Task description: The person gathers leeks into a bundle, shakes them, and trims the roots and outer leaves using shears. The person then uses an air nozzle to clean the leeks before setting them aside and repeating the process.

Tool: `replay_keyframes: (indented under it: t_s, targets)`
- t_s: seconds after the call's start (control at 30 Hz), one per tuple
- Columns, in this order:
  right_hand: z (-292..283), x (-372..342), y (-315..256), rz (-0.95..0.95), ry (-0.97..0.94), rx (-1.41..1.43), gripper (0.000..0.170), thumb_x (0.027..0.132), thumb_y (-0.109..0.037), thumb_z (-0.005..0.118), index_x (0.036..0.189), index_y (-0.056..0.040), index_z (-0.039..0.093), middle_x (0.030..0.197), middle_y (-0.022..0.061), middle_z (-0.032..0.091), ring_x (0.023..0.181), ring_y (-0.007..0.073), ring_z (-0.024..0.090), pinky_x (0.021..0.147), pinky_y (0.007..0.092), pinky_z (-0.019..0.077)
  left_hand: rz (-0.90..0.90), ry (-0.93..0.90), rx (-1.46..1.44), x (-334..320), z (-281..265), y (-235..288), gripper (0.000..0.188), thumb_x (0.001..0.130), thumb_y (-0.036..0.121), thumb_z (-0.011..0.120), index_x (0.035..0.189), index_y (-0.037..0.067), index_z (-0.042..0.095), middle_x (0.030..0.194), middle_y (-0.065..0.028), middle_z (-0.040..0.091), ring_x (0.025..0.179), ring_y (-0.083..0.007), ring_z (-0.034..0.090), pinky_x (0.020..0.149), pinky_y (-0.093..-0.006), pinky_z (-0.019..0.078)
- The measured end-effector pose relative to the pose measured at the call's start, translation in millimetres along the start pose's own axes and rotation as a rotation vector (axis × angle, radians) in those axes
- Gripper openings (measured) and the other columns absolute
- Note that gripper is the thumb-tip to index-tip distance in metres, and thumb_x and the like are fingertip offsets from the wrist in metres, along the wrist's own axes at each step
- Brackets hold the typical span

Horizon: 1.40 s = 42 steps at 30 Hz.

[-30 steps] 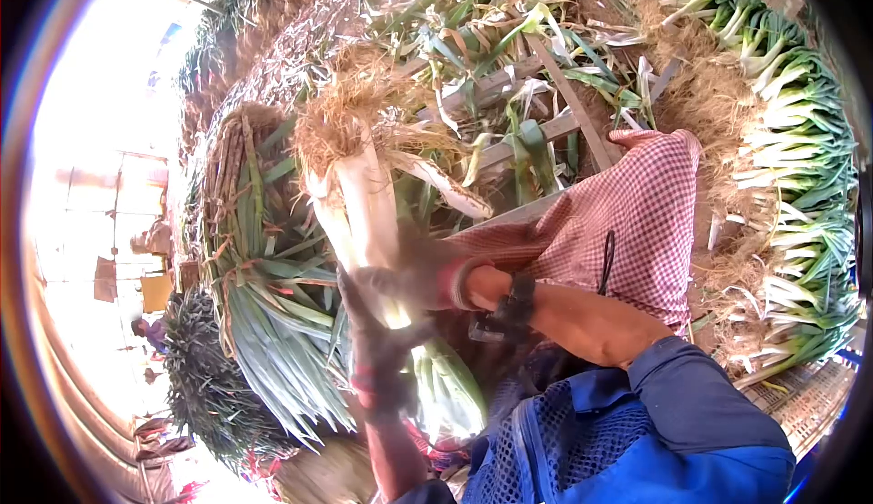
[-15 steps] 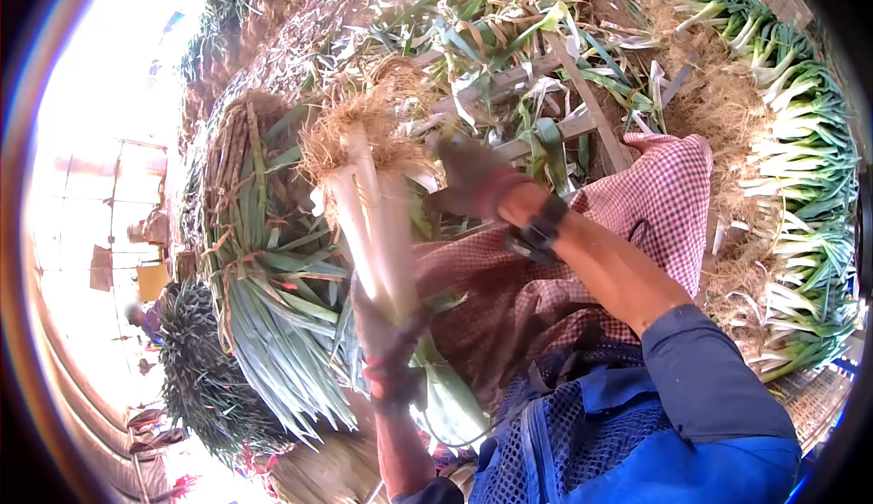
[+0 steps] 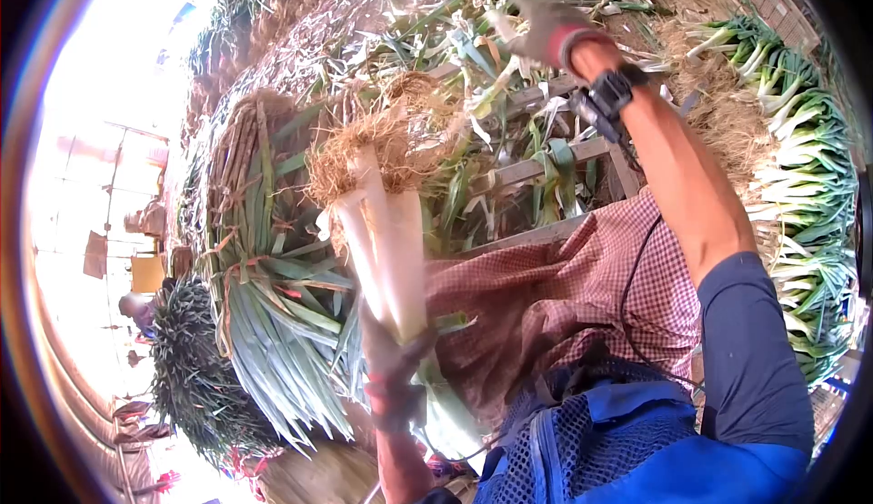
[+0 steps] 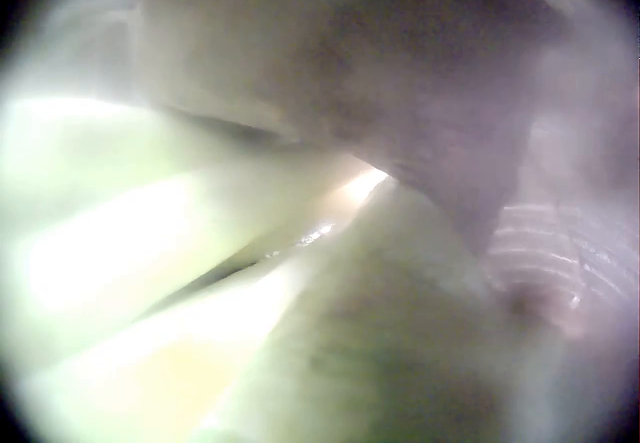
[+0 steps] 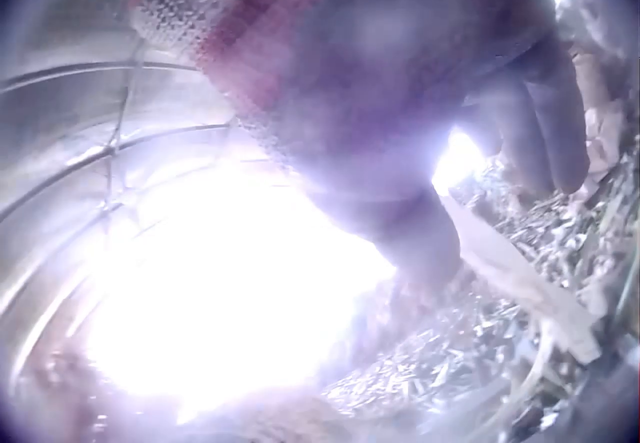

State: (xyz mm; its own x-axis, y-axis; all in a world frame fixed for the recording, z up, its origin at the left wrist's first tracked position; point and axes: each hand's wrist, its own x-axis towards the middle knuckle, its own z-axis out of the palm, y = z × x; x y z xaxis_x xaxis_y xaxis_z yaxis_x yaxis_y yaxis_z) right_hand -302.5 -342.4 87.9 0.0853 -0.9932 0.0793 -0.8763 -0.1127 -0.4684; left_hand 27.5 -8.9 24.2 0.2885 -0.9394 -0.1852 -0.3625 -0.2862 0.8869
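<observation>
My gloved left hand (image 3: 391, 359) grips a bunch of leeks (image 3: 386, 249) round the shanks, roots (image 3: 373, 163) pointing up and away, green leaves hanging below. In the left wrist view, pale leek stalks (image 4: 120, 233) lie close against the blurred glove. My gloved right hand (image 3: 550, 36), blurred, is stretched far forward over the heap of trimmings, well apart from the bunch. The right wrist view shows its fingers (image 5: 545, 128) extended, with a gap between them and the thumb. A pale strip of leek leaf (image 5: 525, 278) overlaps the thumb tip there.
A large tied bundle of leeks (image 3: 282, 322) stands to the left, with dark green leaf tops (image 3: 195, 368) beyond it. Cleaned leeks (image 3: 800, 195) line the right side. A wooden slatted frame (image 3: 527, 172) and checked cloth (image 3: 627, 277) lie ahead of my body.
My right hand has left the leek shanks and swung forward and right over the trimmings. A loose outer strip beside the bunch is gone from it. My left hand keeps its hold.
</observation>
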Motion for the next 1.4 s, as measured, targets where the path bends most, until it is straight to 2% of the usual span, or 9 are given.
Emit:
replay_keyframes:
  t_s: [0.2,0.43,0.5,0.6,0.87,1.0,1.1,1.23,1.4]
  targets:
    - [40,-80,-51,-0.312,-0.514,0.259,0.027,0.105,-0.031,0.068,0.113,-0.0069,0.074,0.093,0.0088,0.072,0.081,0.0174,0.068,0.077,0.0356,0.0586,-0.015,-0.091,-0.113,3,4,18,0.105,0.066,0.014,0.087,0.156,0.005,0.035,0.119,-0.0135,0.068,0.099,-0.0256,0.070,0.081,-0.0381,0.0615]
    - [106,-218,-84,-0.624,-0.962,0.219,0.031,0.091,-0.027,0.071,0.114,-0.0057,0.072,0.103,0.0252,0.077,0.103,0.0411,0.075,0.090,0.0514,0.0582,0.003,-0.126,-0.082,14,-14,-10,0.097,0.072,0.015,0.088,0.156,0.003,0.041,0.127,-0.0118,0.067,0.109,-0.0211,0.068,0.090,-0.0361,0.0586]
    - [135,-242,-87,-0.687,-0.695,0.421,0.024,0.091,-0.025,0.072,0.108,-0.0086,0.075,0.087,0.0192,0.074,0.081,0.0381,0.074,0.078,0.0502,0.0590,-0.017,-0.155,-0.079,15,-18,-1,0.093,0.073,0.016,0.089,0.155,0.000,0.046,0.131,-0.0141,0.069,0.116,-0.0239,0.067,0.099,-0.0380,0.0558]
    - [138,-243,-85,-0.722,-0.623,0.331,0.018,0.089,-0.022,0.073,0.099,-0.0072,0.071,0.083,0.0201,0.071,0.078,0.0411,0.071,0.076,0.0518,0.0579,-0.108,-0.239,-0.212,21,-29,-2,0.085,0.073,0.013,0.086,0.150,0.000,0.053,0.129,-0.0122,0.070,0.115,-0.0228,0.067,0.103,-0.0383,0.0531]
    - [87,-192,-55,-0.626,-0.565,0.333,0.005,0.098,-0.013,0.074,0.097,-0.0079,0.074,0.079,0.0074,0.075,0.067,0.0194,0.071,0.057,0.0340,0.0560,-0.105,-0.251,-0.173,21,-24,1,0.084,0.069,0.012,0.083,0.148,-0.001,0.058,0.129,-0.0114,0.071,0.117,-0.0222,0.067,0.107,-0.0371,0.0508]
    - [37,-109,-10,-0.866,-0.205,0.382,0.020,0.100,-0.020,0.074,0.117,-0.0091,0.073,0.096,0.0118,0.077,0.083,0.0218,0.076,0.066,0.0342,0.0624,-0.027,-0.235,-0.148,21,-29,-2,0.080,0.072,0.012,0.085,0.145,-0.001,0.056,0.122,-0.0029,0.070,0.104,-0.0141,0.065,0.094,-0.0290,0.0536]
    - [-31,12,74,-0.678,-0.169,-0.023,0.026,0.090,-0.015,0.077,0.115,-0.0073,0.076,0.104,0.0164,0.079,0.096,0.0303,0.077,0.085,0.0431,0.0628,-0.042,-0.215,-0.174,17,-31,-5,0.088,0.067,0.006,0.083,0.149,-0.003,0.055,0.130,-0.0109,0.070,0.119,-0.0217,0.066,0.108,-0.0361,0.0500]
    - [-149,-7,4,-0.616,0.532,0.238,0.026,0.084,-0.017,0.089,0.103,-0.0012,0.080,0.095,0.0099,0.080,0.085,0.0216,0.071,0.085,0.0374,0.0550,-0.101,-0.163,-0.251,9,-25,0,0.088,0.067,0.007,0.084,0.150,-0.002,0.055,0.129,-0.0124,0.070,0.118,-0.0206,0.066,0.105,-0.0358,0.0514]
    - [-177,-46,-47,-0.772,0.700,0.059,0.042,0.083,-0.020,0.089,0.119,-0.0061,0.074,0.109,0.0109,0.077,0.101,0.0255,0.070,0.098,0.0421,0.0521,0.062,0.007,0.105,8,-3,-8,0.089,0.065,0.010,0.087,0.148,0.001,0.056,0.125,-0.0090,0.072,0.107,-0.0197,0.069,0.094,-0.0345,0.0568]
